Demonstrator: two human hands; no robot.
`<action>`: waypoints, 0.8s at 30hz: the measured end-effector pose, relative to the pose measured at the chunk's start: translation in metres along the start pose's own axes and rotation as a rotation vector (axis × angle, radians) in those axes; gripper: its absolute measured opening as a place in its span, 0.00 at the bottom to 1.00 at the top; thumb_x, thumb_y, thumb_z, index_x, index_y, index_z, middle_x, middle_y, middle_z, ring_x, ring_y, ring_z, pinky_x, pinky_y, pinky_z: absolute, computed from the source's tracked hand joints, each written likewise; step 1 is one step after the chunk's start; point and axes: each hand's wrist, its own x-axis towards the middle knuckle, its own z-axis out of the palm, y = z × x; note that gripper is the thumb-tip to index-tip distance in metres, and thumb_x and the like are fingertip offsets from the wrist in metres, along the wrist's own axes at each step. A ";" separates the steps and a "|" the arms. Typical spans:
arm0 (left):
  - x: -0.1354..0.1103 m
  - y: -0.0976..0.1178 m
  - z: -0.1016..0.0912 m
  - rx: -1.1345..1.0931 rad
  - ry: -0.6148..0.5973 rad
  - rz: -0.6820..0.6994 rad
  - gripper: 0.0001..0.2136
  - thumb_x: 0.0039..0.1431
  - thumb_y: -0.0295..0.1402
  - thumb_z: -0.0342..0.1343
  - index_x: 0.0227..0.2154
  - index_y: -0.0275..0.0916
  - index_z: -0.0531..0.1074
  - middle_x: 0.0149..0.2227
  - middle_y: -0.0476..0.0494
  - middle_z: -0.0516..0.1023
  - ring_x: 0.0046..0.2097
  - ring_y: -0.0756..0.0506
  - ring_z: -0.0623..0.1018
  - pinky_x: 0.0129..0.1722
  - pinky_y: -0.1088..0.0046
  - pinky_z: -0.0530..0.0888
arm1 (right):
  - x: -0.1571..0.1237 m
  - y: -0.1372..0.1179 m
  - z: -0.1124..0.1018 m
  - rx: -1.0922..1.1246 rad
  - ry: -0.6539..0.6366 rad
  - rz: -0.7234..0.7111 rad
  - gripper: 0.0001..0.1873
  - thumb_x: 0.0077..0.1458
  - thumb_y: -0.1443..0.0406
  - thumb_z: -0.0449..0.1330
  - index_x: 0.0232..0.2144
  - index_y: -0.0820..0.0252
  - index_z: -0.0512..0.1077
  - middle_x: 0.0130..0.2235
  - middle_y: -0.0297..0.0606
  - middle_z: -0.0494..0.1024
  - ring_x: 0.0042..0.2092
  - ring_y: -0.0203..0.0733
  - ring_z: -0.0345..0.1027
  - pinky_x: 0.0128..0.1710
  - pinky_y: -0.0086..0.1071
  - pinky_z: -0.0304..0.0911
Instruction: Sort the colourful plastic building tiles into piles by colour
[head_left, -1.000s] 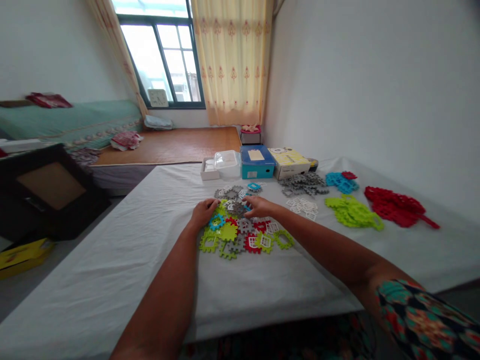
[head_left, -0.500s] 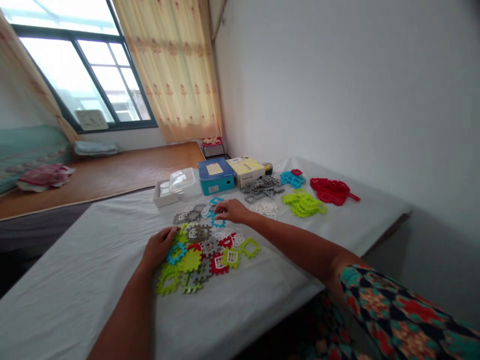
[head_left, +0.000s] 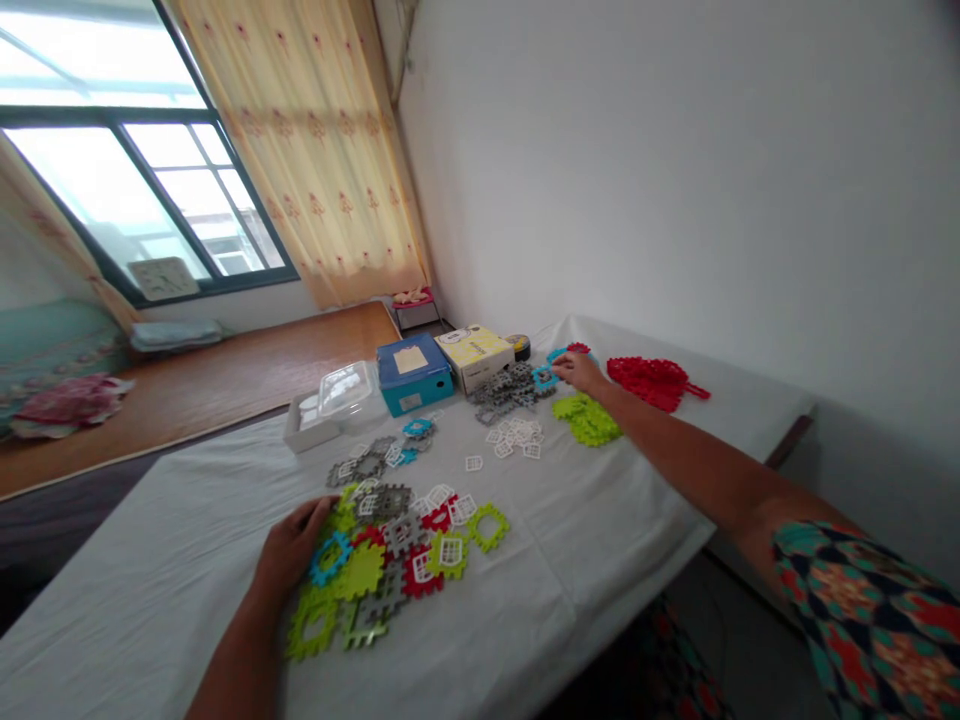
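Observation:
My right hand is at the far side of the table, its fingers closed on a blue square toothed building piece. It is over the blue pile, which it partly hides; a red piece shows just behind. My left hand rests on the cloth at the left edge of a mixed spread of pieces, its fingers loosely extended by the green ones. In that spread lie green pieces, grey pieces, red pieces, a blue frame and white window-like grids.
Sorted piles lie toward the wall: grey, white grids, green and red. Behind them stand a yellow-and-white box, a blue box, a clear plastic container and a roll of tape.
My right hand has moved right and away from the mixed pieces, carrying the blue piece to the blue pile. My left hand stays beside the spread. The camera view has shifted.

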 end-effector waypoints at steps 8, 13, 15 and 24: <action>-0.001 0.005 -0.002 -0.020 0.002 -0.048 0.24 0.50 0.54 0.50 0.36 0.42 0.80 0.39 0.47 0.83 0.45 0.38 0.79 0.47 0.66 0.75 | 0.048 0.081 -0.035 -0.170 0.208 0.252 0.11 0.49 0.66 0.60 0.37 0.62 0.77 0.39 0.45 0.80 0.41 0.44 0.74 0.42 0.33 0.65; -0.003 0.005 -0.003 -0.048 0.007 -0.048 0.23 0.51 0.54 0.50 0.36 0.43 0.80 0.38 0.47 0.83 0.44 0.38 0.80 0.46 0.66 0.75 | 0.058 0.090 -0.020 -0.206 0.192 0.245 0.11 0.49 0.64 0.61 0.36 0.61 0.77 0.38 0.42 0.81 0.41 0.43 0.74 0.41 0.31 0.65; -0.003 0.005 -0.003 -0.045 0.003 -0.053 0.24 0.51 0.54 0.50 0.37 0.42 0.80 0.39 0.47 0.83 0.45 0.38 0.79 0.46 0.67 0.75 | 0.060 0.091 -0.015 -0.218 0.179 0.233 0.12 0.50 0.63 0.61 0.37 0.60 0.77 0.38 0.41 0.81 0.40 0.41 0.74 0.40 0.30 0.65; -0.001 -0.001 -0.001 -0.037 -0.005 -0.058 0.25 0.50 0.56 0.50 0.36 0.41 0.80 0.39 0.46 0.83 0.45 0.39 0.80 0.47 0.67 0.75 | 0.072 0.088 -0.014 -0.321 0.209 0.175 0.18 0.54 0.60 0.59 0.45 0.64 0.73 0.46 0.50 0.76 0.48 0.48 0.69 0.48 0.35 0.61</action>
